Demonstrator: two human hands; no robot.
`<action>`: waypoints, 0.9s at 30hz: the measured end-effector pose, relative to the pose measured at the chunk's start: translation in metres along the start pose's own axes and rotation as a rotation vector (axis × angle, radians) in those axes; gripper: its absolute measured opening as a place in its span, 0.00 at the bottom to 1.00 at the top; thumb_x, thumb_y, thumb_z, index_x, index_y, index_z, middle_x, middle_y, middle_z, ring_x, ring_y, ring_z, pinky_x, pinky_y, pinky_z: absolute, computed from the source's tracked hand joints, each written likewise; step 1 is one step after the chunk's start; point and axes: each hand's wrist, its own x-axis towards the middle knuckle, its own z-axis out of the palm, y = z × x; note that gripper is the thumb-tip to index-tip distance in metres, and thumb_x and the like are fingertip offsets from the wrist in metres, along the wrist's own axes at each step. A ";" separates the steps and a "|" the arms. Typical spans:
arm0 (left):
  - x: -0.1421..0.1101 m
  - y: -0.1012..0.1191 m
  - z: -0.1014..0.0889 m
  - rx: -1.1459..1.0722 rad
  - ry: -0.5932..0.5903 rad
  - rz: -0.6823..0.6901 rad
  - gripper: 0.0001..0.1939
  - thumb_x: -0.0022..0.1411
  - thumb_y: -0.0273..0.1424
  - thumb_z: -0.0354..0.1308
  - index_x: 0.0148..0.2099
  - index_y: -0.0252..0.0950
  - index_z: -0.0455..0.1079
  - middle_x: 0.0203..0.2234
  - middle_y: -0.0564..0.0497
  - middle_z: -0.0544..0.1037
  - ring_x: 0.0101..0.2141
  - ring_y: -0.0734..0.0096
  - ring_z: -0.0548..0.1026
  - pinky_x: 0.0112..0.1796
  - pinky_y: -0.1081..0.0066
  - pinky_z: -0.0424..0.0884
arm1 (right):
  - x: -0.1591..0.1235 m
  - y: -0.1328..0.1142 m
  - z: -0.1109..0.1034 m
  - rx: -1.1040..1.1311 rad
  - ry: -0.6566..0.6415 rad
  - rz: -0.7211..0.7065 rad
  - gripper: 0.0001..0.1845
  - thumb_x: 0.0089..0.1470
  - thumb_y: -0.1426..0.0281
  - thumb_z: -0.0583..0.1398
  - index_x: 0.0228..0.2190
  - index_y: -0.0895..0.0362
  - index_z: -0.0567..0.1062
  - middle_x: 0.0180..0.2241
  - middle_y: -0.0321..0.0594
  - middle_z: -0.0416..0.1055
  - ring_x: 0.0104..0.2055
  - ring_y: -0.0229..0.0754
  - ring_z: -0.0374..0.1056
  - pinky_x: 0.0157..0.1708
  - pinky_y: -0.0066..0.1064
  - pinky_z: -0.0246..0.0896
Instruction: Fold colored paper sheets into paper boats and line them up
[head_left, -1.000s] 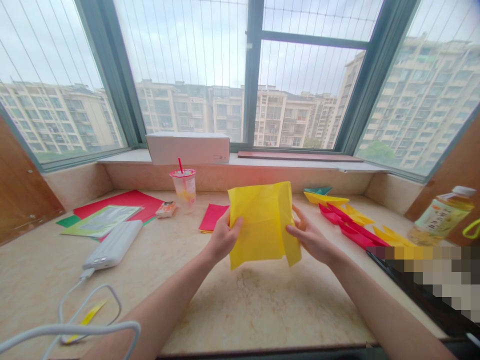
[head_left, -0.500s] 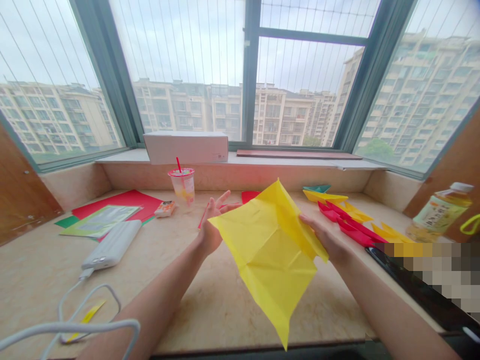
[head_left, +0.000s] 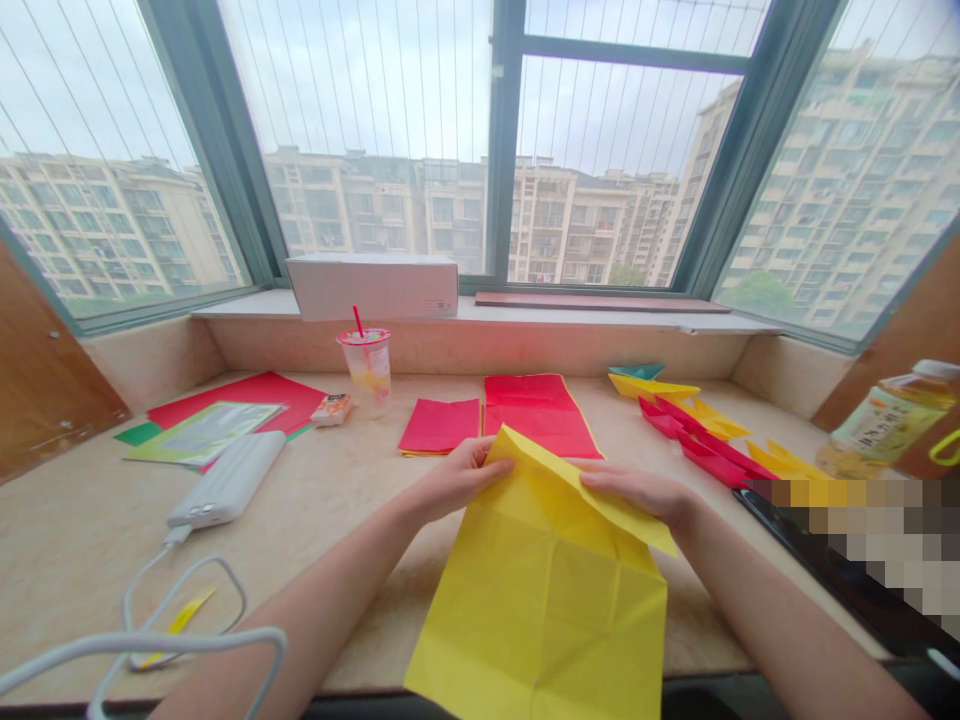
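A creased sheet of yellow paper (head_left: 551, 600) stretches from both hands down toward the counter's front edge, its far edge partly folded over. My left hand (head_left: 461, 480) pinches its far left corner between thumb and fingers. On the right side of the fold, my right hand (head_left: 637, 490) grips the paper with the thumb on top and the other fingers hidden beneath. Just beyond the hands lie a small red paper stack (head_left: 440, 425) and a larger red sheet (head_left: 536, 412) with yellow showing at its edge.
Folded paper boats, including a red one (head_left: 712, 455) and a yellow one (head_left: 652, 388), line the right side near a drink bottle (head_left: 892, 415). On the left are a plastic cup (head_left: 367, 365), a white power bank (head_left: 229, 480), its cable (head_left: 225, 635) and coloured sheets (head_left: 281, 395).
My left hand has gone from open beside the yellow paper to pinching its corner. The sheet has turned and come lower, uncovering the red papers behind it.
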 end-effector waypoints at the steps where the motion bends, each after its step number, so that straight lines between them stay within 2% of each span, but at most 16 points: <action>1: 0.000 0.000 0.000 -0.002 0.008 0.011 0.23 0.57 0.43 0.64 0.50 0.34 0.73 0.41 0.43 0.79 0.40 0.61 0.78 0.39 0.70 0.71 | 0.000 0.000 0.000 0.011 0.002 0.003 0.26 0.61 0.63 0.59 0.59 0.50 0.66 0.58 0.41 0.69 0.55 0.48 0.70 0.53 0.37 0.66; 9: 0.000 0.000 0.000 -0.021 0.026 0.026 0.22 0.60 0.43 0.62 0.50 0.34 0.73 0.41 0.43 0.80 0.39 0.62 0.79 0.40 0.70 0.72 | -0.002 0.001 0.000 0.004 -0.002 0.019 0.27 0.60 0.63 0.60 0.59 0.50 0.67 0.57 0.42 0.70 0.54 0.48 0.71 0.52 0.35 0.68; 15: 0.000 -0.002 -0.003 0.065 0.033 -0.029 0.22 0.59 0.44 0.62 0.45 0.30 0.75 0.37 0.42 0.80 0.35 0.64 0.79 0.34 0.74 0.72 | 0.000 0.003 0.000 -0.031 -0.012 0.001 0.25 0.60 0.63 0.60 0.58 0.50 0.69 0.58 0.41 0.69 0.57 0.48 0.68 0.54 0.36 0.66; 22: 0.000 -0.002 0.002 0.017 0.066 -0.007 0.20 0.57 0.43 0.64 0.45 0.32 0.75 0.37 0.44 0.80 0.34 0.67 0.79 0.34 0.74 0.72 | 0.001 0.002 -0.001 -0.070 -0.001 0.024 0.25 0.61 0.60 0.58 0.57 0.52 0.69 0.58 0.42 0.69 0.58 0.49 0.67 0.56 0.39 0.64; 27: 0.001 -0.004 0.000 -0.015 0.036 0.012 0.19 0.57 0.43 0.64 0.45 0.34 0.75 0.39 0.44 0.80 0.36 0.65 0.79 0.37 0.72 0.73 | -0.001 0.002 -0.001 -0.041 -0.014 0.032 0.26 0.61 0.60 0.58 0.59 0.51 0.66 0.59 0.41 0.67 0.59 0.49 0.65 0.57 0.39 0.62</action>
